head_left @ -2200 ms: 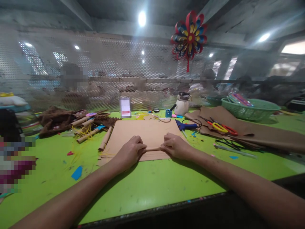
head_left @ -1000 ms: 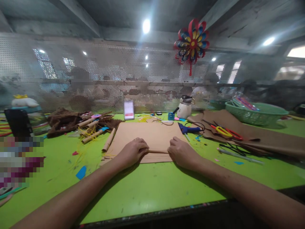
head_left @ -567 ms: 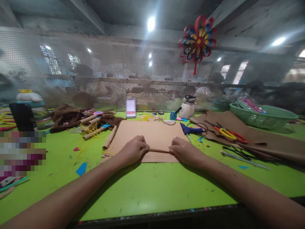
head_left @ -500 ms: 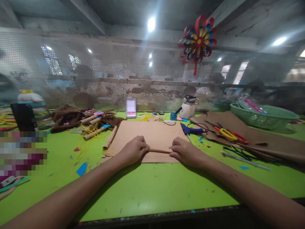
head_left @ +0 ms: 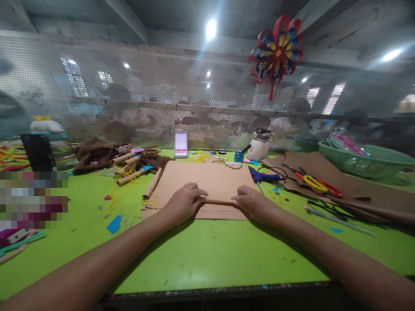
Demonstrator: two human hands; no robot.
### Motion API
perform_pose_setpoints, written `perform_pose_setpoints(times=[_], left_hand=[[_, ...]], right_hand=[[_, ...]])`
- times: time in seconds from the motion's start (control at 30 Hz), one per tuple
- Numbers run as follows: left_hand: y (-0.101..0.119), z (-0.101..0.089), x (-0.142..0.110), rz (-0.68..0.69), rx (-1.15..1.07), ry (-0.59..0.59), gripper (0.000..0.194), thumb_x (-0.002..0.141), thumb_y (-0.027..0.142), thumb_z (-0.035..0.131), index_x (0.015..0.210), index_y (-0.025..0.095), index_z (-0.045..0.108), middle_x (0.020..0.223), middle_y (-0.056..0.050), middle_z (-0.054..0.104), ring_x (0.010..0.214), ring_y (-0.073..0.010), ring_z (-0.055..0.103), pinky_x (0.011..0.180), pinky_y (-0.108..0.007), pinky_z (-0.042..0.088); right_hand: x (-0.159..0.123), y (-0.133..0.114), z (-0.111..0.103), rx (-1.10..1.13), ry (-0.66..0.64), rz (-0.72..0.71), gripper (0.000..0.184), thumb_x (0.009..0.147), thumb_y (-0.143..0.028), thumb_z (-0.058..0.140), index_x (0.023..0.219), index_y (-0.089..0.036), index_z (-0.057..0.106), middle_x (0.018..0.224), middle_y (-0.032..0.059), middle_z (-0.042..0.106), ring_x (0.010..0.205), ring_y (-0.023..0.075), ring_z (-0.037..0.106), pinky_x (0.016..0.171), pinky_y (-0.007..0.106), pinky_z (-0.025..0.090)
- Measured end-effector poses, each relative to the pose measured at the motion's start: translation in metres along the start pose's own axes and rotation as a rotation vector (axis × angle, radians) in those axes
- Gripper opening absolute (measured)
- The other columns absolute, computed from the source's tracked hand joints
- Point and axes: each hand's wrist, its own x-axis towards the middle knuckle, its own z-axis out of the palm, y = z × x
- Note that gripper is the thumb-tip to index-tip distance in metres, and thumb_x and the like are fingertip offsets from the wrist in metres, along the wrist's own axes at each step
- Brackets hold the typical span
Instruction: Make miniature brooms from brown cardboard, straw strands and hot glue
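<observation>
A sheet of brown paper [head_left: 210, 175] lies in front of me, its near edge turned up into a narrow roll [head_left: 220, 202]. My left hand [head_left: 184, 202] is closed on the left part of this roll, thumb and fingers together, the index finger reaching a little over the paper. At the right part, my right hand [head_left: 254, 203] pinches the same roll between thumb and bent fingers. More brown sheets [head_left: 220, 212] show beneath, towards me. Parts of both thumbs are hidden.
Brown paper tubes [head_left: 131, 176] with yellow strands lie left of the sheet. On the right are a blue glue gun [head_left: 267, 176], scissors [head_left: 316, 183], dark brown paper [head_left: 372, 194] and a green basket [head_left: 369, 160]. A phone [head_left: 180, 144] stands behind; a paper flower [head_left: 279, 52] hangs above.
The view has shifted slightly, so things sit a little further right. My left index finger has stretched forward a little over the paper. Both hands stay at the roll.
</observation>
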Motion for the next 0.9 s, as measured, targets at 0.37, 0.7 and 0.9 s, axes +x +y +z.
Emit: perform_pose_setpoints(times=[0.37,0.7,0.9], left_hand=[[0.008,-0.001,0.003,0.139,0.288,-0.054,0.032,0.092,0.024,0.036,0.076,0.016,0.062,0.078,-0.007,0.056,0.075,-0.0183,0.047,0.068,-0.03,0.038],[0.003,-0.003,0.005,0.143,0.189,-0.059,0.029,0.091,0.026,0.038,0.081,0.017,0.063,0.08,-0.006,0.054,0.076,-0.0176,0.046,0.066,-0.029,0.036],[-0.004,-0.004,0.012,0.145,0.162,-0.101,0.03,0.092,0.027,0.038,0.083,0.018,0.065,0.082,-0.007,0.054,0.079,-0.0184,0.047,0.067,-0.029,0.035]], right_hand=[[0.004,0.012,0.006,0.12,0.095,0.032,0.023,0.088,-0.026,0.05,0.072,-0.015,0.063,0.074,0.007,0.056,0.075,0.017,0.049,0.065,0.028,0.038],[0.005,0.017,0.009,0.195,0.116,0.06,0.025,0.087,-0.027,0.051,0.078,-0.016,0.071,0.07,0.0053,0.053,0.071,0.0156,0.05,0.061,0.025,0.038],[0.006,0.019,0.011,0.19,0.139,0.077,0.023,0.088,-0.026,0.05,0.1,-0.018,0.068,0.073,0.0044,0.053,0.068,0.0146,0.049,0.061,0.026,0.038]])
